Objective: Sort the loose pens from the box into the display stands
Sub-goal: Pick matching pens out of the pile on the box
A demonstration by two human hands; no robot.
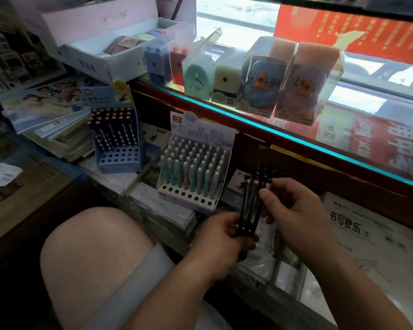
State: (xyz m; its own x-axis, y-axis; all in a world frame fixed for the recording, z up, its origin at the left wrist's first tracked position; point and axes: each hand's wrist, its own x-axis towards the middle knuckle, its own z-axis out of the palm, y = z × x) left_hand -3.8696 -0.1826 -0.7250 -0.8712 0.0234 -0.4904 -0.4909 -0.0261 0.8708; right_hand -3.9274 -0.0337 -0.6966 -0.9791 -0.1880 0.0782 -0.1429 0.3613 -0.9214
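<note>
The left hand is wrapped around the lower end of a bundle of black pens, holding them nearly upright. The right hand comes in from the other side, thumb and fingers pinching the bundle near the top. Just behind the pens is a dark stand, mostly hidden by them. To the left on the cluttered desk, a white display stand holds rows of pastel pens, with its front row of holes empty. Further left, a blue display stand holds dark pens in its back rows. Above, boxed pencil sharpeners line a glass shelf. A bare knee shows at lower left.
</note>
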